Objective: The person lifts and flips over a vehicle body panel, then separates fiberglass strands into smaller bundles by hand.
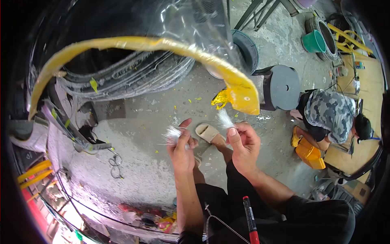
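My left hand (pixel 183 150) pinches a tuft of white fibers (pixel 172 133) between thumb and fingers. A second white fiber tuft (pixel 224 119) points upward from the closed thumb and fingers of my right hand (pixel 245 151). The two tufts are apart from each other. Beyond my hands a long curved yellow strip (pixel 191 49) arches across the view, with a broad end (pixel 247 99) that has a small hole. Crumpled glossy yellow material (pixel 220 99) hangs beside that end, just above the right tuft. Clear plastic film (pixel 195 20) lies behind the strip.
Stacked tires (pixel 134 77) stand behind the strip, and a dark stool (pixel 285 87) is to the right. Another person in a camouflage shirt (pixel 331 112) bends over a wooden board (pixel 365 81). A green bucket (pixel 313 42) sits at upper right. A red-and-black marker (pixel 250 219) shows near my torso.
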Demonstrator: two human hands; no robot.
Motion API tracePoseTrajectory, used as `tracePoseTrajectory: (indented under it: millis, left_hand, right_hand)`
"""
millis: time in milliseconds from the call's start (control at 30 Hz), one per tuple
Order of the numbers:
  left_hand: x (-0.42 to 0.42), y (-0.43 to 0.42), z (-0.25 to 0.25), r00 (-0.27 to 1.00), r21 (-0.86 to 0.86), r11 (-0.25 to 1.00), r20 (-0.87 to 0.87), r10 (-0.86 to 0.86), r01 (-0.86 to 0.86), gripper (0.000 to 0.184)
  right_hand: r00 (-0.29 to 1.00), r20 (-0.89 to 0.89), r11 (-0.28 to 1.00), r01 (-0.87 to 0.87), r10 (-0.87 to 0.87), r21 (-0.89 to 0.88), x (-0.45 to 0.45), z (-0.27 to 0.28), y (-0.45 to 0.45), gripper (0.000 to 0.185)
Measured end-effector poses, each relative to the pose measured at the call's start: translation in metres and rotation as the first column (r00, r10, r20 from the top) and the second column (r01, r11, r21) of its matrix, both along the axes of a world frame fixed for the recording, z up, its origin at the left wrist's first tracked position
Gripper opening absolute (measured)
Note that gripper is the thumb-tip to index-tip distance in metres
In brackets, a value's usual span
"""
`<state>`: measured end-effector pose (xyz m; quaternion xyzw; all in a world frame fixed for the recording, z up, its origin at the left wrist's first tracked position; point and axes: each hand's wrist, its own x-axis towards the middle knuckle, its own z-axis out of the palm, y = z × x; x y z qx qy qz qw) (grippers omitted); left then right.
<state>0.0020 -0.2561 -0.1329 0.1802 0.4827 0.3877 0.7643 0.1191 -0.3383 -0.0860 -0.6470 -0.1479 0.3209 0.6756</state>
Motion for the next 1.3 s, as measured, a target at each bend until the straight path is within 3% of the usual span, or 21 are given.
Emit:
tracePoseTrajectory:
  millis: [267, 500, 567, 633, 767, 900, 1033, 1300]
  left_hand:
    - [0.021, 0.047, 0.014, 0.958, 0.139, 0.955, 0.085, -0.274, 0.261, 0.014]
    - [0.032, 0.076, 0.022, 0.866, 0.122, 0.906, 0.267, -0.422, 0.404, 0.018]
    - [0.039, 0.079, 0.027, 0.853, 0.143, 0.893, 0.263, -0.450, 0.427, 0.025]
    - [0.046, 0.079, 0.032, 0.833, 0.274, 0.836, 0.165, -0.528, 0.475, 0.032]
    - [0.063, 0.079, 0.047, 0.829, 0.363, 0.788, 0.068, -0.555, 0.498, 0.029]
    - [0.070, 0.079, 0.046, 0.775, 0.389, 0.728, 0.054, -0.630, 0.565, 0.028]
    - [0.076, 0.077, 0.047, 0.781, 0.389, 0.749, 0.106, -0.615, 0.537, 0.026]
    - [0.078, 0.073, 0.050, 0.821, 0.418, 0.754, 0.033, -0.570, 0.506, 0.024]
  right_hand:
    - [0.985, 0.006, 0.984, 0.172, -0.173, 0.050, -0.002, -0.006, 0.026, 0.010]
    - [0.949, -0.053, 0.942, 0.315, -0.311, 0.118, -0.004, -0.009, 0.040, 0.008]
    - [0.938, -0.062, 0.932, 0.347, -0.342, 0.109, -0.006, -0.007, 0.043, 0.006]
    - [0.928, -0.070, 0.923, 0.371, -0.365, 0.100, -0.007, -0.006, 0.046, 0.005]
    - [0.895, -0.086, 0.889, 0.446, -0.439, 0.108, -0.012, -0.003, 0.054, 0.008]
    - [0.845, -0.143, 0.841, 0.531, -0.515, 0.103, -0.018, 0.002, 0.062, 0.008]
    - [0.821, -0.148, 0.817, 0.568, -0.552, 0.099, -0.023, 0.000, 0.064, 0.008]
    - [0.827, -0.091, 0.817, 0.562, -0.554, 0.129, -0.026, -0.003, 0.065, 0.008]
